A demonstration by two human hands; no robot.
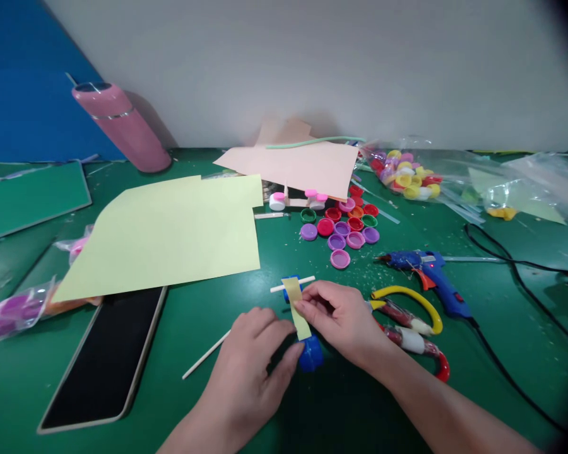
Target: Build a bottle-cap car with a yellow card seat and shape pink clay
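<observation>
A narrow strip of pale yellow paper (299, 318) lies across two sets of blue bottle caps. A white stick (307, 280) crosses the strip's far end, by the far blue caps (288, 294). My right hand (343, 315) pinches the strip's right edge near that end between thumb and fingers. At the near end, my left hand (260, 353) has its thumb against the near blue caps (311, 354) and its index fingertip beside the strip, with a gap between them. Another white stick (203, 357) lies on the table, partly behind my left hand.
Loose coloured caps (341, 230) lie ahead, near pale yellow paper (184, 233) and pink paper (293, 164). Rightward are a blue glue gun (421, 265) with its cord and red-and-yellow-handled pliers (414, 334). A phone (108, 353) and pink tumbler (127, 132) are leftward.
</observation>
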